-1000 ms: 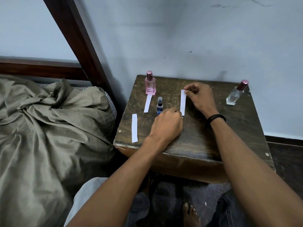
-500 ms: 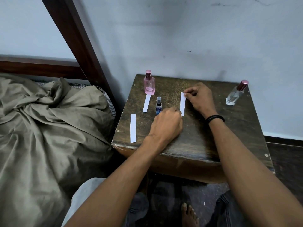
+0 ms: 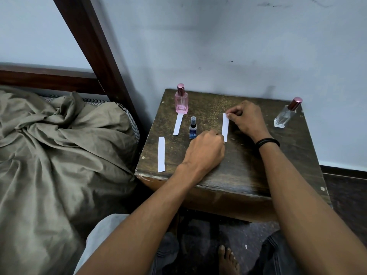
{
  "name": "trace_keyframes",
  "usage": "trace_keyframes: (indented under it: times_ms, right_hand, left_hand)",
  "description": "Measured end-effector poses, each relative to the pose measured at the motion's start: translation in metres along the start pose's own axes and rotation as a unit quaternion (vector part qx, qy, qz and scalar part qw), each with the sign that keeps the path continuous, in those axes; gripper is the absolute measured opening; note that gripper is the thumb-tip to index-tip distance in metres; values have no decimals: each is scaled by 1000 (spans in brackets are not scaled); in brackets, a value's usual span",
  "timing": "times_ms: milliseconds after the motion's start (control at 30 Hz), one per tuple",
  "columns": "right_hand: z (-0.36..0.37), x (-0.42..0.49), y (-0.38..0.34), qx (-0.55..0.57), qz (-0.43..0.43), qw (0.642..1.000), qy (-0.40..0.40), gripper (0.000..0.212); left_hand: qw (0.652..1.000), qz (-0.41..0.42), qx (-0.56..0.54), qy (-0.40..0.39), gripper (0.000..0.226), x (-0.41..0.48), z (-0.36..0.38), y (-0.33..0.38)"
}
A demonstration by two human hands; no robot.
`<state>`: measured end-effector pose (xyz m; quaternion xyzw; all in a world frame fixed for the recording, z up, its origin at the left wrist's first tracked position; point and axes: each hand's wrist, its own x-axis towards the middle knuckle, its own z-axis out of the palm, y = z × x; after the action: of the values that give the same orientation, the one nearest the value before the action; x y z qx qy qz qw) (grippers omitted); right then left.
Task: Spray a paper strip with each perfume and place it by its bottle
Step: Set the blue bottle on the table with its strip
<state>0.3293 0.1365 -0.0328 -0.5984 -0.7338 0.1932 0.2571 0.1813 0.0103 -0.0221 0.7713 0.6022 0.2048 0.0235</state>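
On a dark wooden table (image 3: 246, 171) a white paper strip (image 3: 225, 126) lies at the middle. My right hand (image 3: 247, 119) pinches its far end and my left hand (image 3: 205, 150) pinches its near end. A small blue spray bottle (image 3: 193, 128) stands just left of that strip. A pink perfume bottle (image 3: 181, 100) stands at the back left with a second strip (image 3: 178, 124) in front of it. A clear bottle with a rose cap (image 3: 286, 114) stands at the back right. A third strip (image 3: 161, 154) lies near the table's left edge.
A bed with a rumpled olive sheet (image 3: 55, 155) lies left of the table, behind a dark wooden post (image 3: 95, 44). A pale wall stands right behind the table. My knees and a bare foot (image 3: 228, 261) are below the table's front edge.
Both hands have stayed on the middle strip; it and the hands have barely moved. The view has drifted slightly.
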Motion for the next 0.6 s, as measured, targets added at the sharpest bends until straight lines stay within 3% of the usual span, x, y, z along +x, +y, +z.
trace_keyframes:
  times_ms: [600]
  right_hand:
    - [-1,0,2,10,1,1000,-8,9]
  left_hand:
    - [1000,4,-9,-17,25,2,2,1]
